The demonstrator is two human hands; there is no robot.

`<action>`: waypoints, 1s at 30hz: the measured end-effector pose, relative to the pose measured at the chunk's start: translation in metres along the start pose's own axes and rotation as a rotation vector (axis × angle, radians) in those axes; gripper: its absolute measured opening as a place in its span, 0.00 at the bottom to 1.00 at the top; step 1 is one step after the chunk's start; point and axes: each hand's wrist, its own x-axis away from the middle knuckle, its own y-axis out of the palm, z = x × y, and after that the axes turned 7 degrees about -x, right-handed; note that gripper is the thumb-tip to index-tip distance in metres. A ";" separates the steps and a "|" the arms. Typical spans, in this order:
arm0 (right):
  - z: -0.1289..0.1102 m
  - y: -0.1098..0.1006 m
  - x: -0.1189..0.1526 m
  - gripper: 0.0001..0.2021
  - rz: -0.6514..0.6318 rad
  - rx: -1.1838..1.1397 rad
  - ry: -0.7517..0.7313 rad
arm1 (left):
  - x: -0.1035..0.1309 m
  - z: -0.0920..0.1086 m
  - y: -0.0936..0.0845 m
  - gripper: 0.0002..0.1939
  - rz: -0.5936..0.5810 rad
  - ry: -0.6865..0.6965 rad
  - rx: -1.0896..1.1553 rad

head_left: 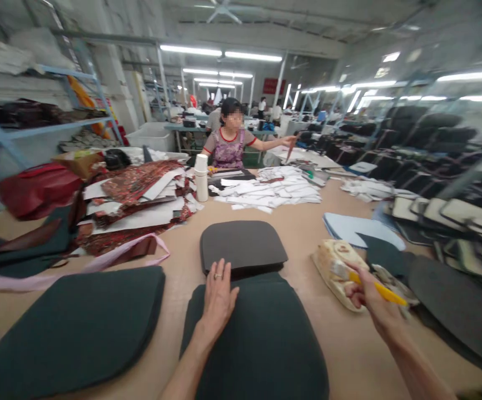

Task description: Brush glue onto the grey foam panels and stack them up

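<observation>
My left hand [218, 300] lies flat with fingers stretched, its fingertips at the near edge of a stack of grey rounded panels [243, 244]. Under that palm is a stack of dark green panels [257, 339]. My right hand [368, 291] is closed around a brush with a yellow handle [384, 293]. The brush's bristle end is over a cream-coloured, stained container [336, 258], whose inside I cannot make out. Another stack of dark green panels [74, 328] sits on the table to the left.
Across the table a person [233, 139] holds a thin reddish piece. White strips [269, 189], a white bottle [201, 178] and piled patterned sheets [136, 194] lie farther back. Dark grey panels [457, 300] and pale-topped pieces [466, 214] crowd the right side. A pink strap [111, 258] crosses the left.
</observation>
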 end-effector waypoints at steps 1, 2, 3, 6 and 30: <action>0.010 -0.014 -0.003 0.31 0.031 -0.085 0.060 | -0.009 -0.005 0.007 0.27 0.000 0.011 -0.034; 0.020 -0.030 -0.005 0.31 0.070 -0.157 0.105 | -0.017 -0.009 0.016 0.28 0.003 0.009 -0.071; 0.030 -0.046 -0.005 0.31 0.113 -0.222 0.136 | -0.024 -0.014 0.024 0.27 0.017 -0.005 -0.107; 0.057 -0.085 -0.002 0.26 0.253 -0.357 0.134 | -0.034 -0.023 0.047 0.29 0.023 -0.028 -0.198; 0.117 -0.085 -0.062 0.18 0.310 0.185 -0.007 | -0.031 -0.017 0.061 0.28 0.090 -0.040 -0.340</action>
